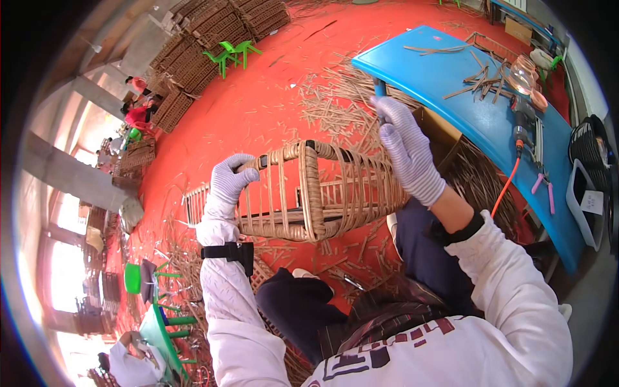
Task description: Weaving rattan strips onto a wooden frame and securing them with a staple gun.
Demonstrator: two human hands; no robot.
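In front of me is a wicker basket frame (314,193), its dark bars wrapped with tan rattan strips. My left hand (233,180), in a white striped glove, has its fingers closed over the frame's upper left edge. Raised above the right end of the frame is my right hand (412,155), gloved the same way. Its fingers stretch upward with the thumb apart, and I see nothing held in them. A table leg shows behind the gap between thumb and fingers.
A blue table (419,64) on the right bears rattan offcuts, a power tool (521,119) with an orange hose (506,187), pink-handled pliers (543,190) and a clear jar (522,74). Rattan scraps (335,103) litter the red floor. Stacked baskets (187,71) and people are farther left.
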